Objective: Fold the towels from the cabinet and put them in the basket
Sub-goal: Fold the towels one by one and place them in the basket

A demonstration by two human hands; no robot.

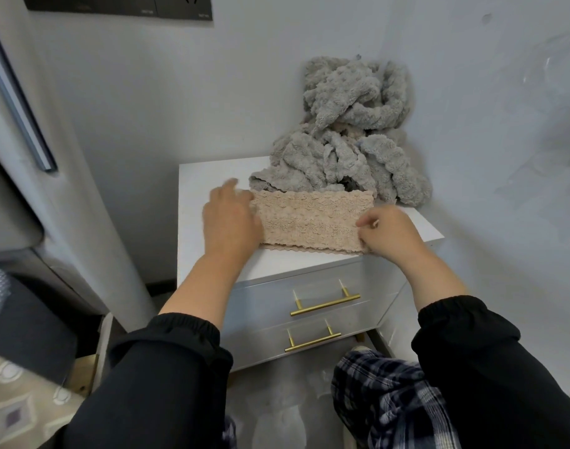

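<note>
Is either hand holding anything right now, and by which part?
The right hand pinches the beige towel at its right end, near the front corner. The left hand only presses flat on its left end.

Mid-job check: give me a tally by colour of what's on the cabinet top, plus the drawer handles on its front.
Beige towel: 1
Grey towel heap: 1 (the towels within it cannot be counted)
Brass drawer handles: 2
Total: 4
</note>
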